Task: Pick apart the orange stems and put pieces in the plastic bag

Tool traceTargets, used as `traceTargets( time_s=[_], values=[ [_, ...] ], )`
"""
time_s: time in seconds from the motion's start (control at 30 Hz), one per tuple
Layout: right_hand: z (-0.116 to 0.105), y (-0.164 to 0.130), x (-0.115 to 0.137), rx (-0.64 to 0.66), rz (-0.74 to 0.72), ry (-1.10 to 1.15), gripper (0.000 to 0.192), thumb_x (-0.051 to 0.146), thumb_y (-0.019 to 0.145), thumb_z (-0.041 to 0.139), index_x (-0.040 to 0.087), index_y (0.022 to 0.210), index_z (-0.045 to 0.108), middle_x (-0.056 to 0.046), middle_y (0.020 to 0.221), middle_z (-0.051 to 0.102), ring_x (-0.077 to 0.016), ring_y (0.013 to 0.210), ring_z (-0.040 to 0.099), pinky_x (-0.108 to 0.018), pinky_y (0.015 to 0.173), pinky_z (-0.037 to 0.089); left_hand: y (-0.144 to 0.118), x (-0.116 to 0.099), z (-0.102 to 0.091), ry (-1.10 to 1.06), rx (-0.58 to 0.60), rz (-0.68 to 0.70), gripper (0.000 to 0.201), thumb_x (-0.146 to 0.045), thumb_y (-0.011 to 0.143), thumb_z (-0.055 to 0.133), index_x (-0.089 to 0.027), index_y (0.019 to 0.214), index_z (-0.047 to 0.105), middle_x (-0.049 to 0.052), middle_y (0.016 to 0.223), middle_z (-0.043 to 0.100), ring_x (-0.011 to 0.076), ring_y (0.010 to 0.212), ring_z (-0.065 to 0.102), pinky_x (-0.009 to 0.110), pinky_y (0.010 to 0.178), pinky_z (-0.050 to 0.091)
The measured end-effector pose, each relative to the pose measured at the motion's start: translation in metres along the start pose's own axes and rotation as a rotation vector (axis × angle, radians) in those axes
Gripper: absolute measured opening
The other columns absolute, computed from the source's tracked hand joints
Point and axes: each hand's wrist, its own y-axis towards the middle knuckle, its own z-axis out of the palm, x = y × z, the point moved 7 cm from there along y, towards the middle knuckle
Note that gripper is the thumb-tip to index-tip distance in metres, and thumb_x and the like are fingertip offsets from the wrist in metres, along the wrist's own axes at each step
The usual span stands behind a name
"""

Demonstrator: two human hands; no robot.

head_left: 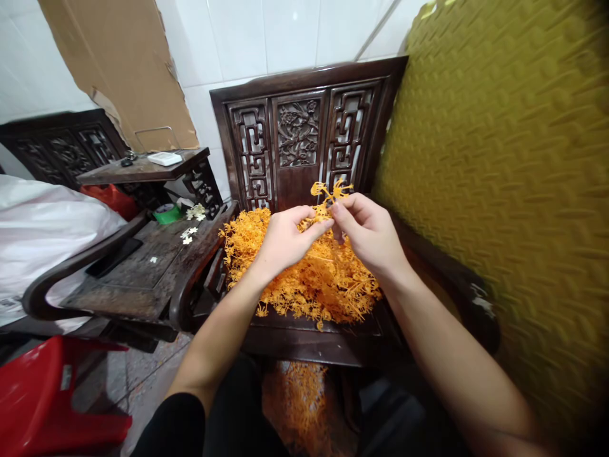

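Between my hands is a small orange plastic flower sprig (328, 195), its branched tips sticking up above my fingers. My right hand (364, 228) pinches it between thumb and forefinger. My left hand (290, 238) is closed too, thumb and forefinger meeting on the lower left part of the sprig. Directly under both hands, a large heap of similar orange sprigs (309, 285) covers the seat of a dark carved wooden chair (304, 346). The lower end of the held sprig is hidden by my fingers.
A yellow textured foam mat (490, 158) stands along the right. On the left are a wooden chair with green tape (166, 214) and pale flower pieces (189, 235), a side table (143, 168), a white bag (42, 235) and a red stool (42, 393). More orange pieces (299, 406) lie below.
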Motion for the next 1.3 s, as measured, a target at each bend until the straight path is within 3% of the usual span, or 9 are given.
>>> traceTargets(
  time_s=[0.27,0.37,0.47,0.57,0.7,0.83,0.9,1.1,1.3],
  values=[
    [-0.009,0.004,-0.026,-0.262,-0.010,0.016,0.039,0.057,0.085,0.079,0.022,0.076,0.063,-0.001,0.069,0.058,-0.0138,0.061,0.049,-0.028,0.051,0.038,-0.006,-0.009,0.023,0.174,-0.099,0.049,0.036,-0.032,0.098,0.063,-0.020,0.067,0.050,-0.002,0.066,0.056,0.0133,0.066,0.050,0.031,0.068,0.041],
    [-0.034,0.017,-0.051,-0.397,0.023,0.034,0.041,0.057,0.080,0.082,0.022,0.076,0.062,-0.001,0.070,0.059,-0.0133,0.060,0.049,-0.028,0.050,0.038,-0.017,-0.029,0.029,0.110,-0.078,0.106,0.035,-0.028,0.097,0.060,-0.021,0.066,0.045,-0.002,0.066,0.052,0.0128,0.064,0.047,0.030,0.066,0.040],
    [-0.071,0.028,-0.073,-0.525,0.122,0.122,0.050,0.063,0.075,0.083,0.024,0.070,0.053,0.006,0.056,0.045,-0.0093,0.045,0.033,-0.028,0.040,0.028,-0.028,-0.052,0.028,0.031,-0.018,0.200,0.039,-0.027,0.097,0.056,-0.021,0.064,0.037,-0.002,0.065,0.046,0.0120,0.065,0.044,0.030,0.065,0.037],
    [-0.075,0.033,-0.066,-0.338,0.095,0.207,0.050,0.060,0.073,0.089,0.023,0.072,0.055,0.005,0.060,0.051,-0.0078,0.044,0.038,-0.026,0.041,0.030,-0.022,-0.041,0.020,-0.066,0.016,0.054,0.036,-0.029,0.097,0.056,-0.021,0.066,0.041,-0.003,0.065,0.047,0.0109,0.064,0.044,0.029,0.063,0.036],
    [-0.048,0.020,-0.033,-0.086,0.091,0.347,0.041,0.050,0.074,0.091,0.023,0.082,0.061,0.005,0.061,0.051,-0.0070,0.048,0.041,-0.025,0.043,0.029,-0.005,0.001,0.011,-0.365,0.014,-0.201,0.022,-0.033,0.093,0.059,-0.020,0.075,0.054,-0.007,0.057,0.044,0.0076,0.051,0.040,0.025,0.052,0.031],
    [-0.018,0.008,-0.011,0.161,0.184,0.518,0.040,0.042,0.076,0.090,0.024,0.091,0.057,0.008,0.060,0.047,-0.0064,0.045,0.036,-0.026,0.044,0.022,0.001,0.020,0.006,-0.586,-0.059,-0.262,0.009,-0.025,0.084,0.062,-0.020,0.080,0.056,-0.010,0.053,0.045,0.0042,0.040,0.035,0.022,0.043,0.021],
    [-0.011,0.005,-0.006,0.238,0.207,0.582,0.038,0.040,0.077,0.088,0.025,0.094,0.057,0.008,0.059,0.047,-0.0063,0.044,0.036,-0.027,0.044,0.021,0.000,0.021,0.004,-0.658,-0.080,-0.270,0.016,-0.020,0.078,0.064,-0.020,0.074,0.049,-0.009,0.059,0.051,0.0018,0.040,0.033,0.022,0.042,0.021],
    [0.001,0.002,-0.008,0.302,0.183,0.614,0.048,0.033,0.079,0.083,0.031,0.123,0.064,0.008,0.061,0.056,-0.0093,0.043,0.045,-0.026,0.041,0.026,0.000,0.018,0.003,-0.741,-0.035,-0.256,0.018,-0.018,0.071,0.061,-0.020,0.072,0.043,-0.007,0.068,0.056,-0.0005,0.039,0.032,0.021,0.039,0.018],
    [0.010,-0.002,-0.004,0.207,0.071,0.467,0.017,0.033,0.084,0.081,0.022,0.097,0.077,0.002,0.065,0.064,-0.0104,0.049,0.056,-0.027,0.043,0.035,0.002,0.023,0.014,-0.790,0.093,-0.300,0.020,-0.015,0.069,0.056,-0.022,0.081,0.042,-0.010,0.062,0.047,0.0015,0.039,0.032,0.020,0.038,0.016]
  ],
)
